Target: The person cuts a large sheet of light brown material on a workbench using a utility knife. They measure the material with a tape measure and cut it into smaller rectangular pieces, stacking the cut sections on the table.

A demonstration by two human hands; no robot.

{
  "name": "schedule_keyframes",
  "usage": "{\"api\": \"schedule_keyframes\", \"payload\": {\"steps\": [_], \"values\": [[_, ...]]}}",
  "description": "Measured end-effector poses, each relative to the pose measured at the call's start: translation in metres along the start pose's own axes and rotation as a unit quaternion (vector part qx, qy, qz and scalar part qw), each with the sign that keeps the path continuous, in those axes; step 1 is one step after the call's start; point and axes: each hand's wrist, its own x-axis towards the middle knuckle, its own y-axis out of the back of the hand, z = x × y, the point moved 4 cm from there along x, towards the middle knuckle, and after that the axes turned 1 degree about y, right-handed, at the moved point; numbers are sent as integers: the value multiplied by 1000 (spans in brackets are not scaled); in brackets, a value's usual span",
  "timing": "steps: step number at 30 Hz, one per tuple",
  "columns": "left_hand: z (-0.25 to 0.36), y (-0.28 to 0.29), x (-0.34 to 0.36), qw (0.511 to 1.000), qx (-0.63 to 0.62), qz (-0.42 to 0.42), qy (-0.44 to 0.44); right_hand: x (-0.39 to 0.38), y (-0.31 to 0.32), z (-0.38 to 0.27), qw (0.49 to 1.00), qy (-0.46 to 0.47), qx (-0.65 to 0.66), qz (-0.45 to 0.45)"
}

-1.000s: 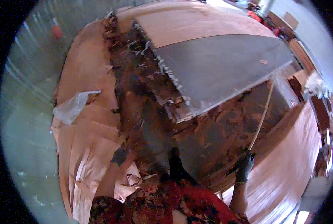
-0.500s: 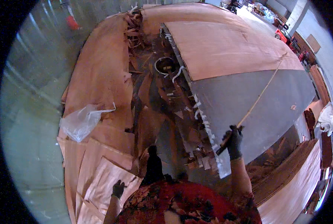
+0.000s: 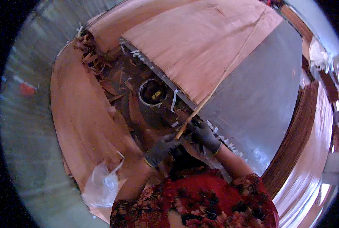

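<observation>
My gloved right hand is closed on a long, thin wooden stick, whose far end reaches up across a pale reddish veneer sheet. My gloved left hand is at the stick's lower end, fingers curled on it. The veneer partly covers a grey board, whose near edge has frayed white strips. Just beyond my hands, among dark scraps, stands a round bucket with something yellow inside.
Layered veneer sheets lie along the left with a clear plastic bag. A thick veneer stack runs along the right. Torn scraps pile at the back left, and a small red object is further left.
My right hand and the stick have moved inward to the middle. My left hand has risen from low left to the stick's lower end. The view has turned.
</observation>
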Motion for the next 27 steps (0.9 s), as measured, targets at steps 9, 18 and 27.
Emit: {"api": "schedule_keyframes", "payload": {"steps": [9, 18, 27], "values": [[107, 148, 9, 965, 151, 206, 55, 126, 29, -14, 876, 15, -446, 184], [139, 209, 64, 978, 127, 135, 93, 162, 31, -34, 850, -151, -470, 185], [189, 285, 149, 982, 178, 33, 46, 147, 14, -38, 801, -151, -489, 313]]}}
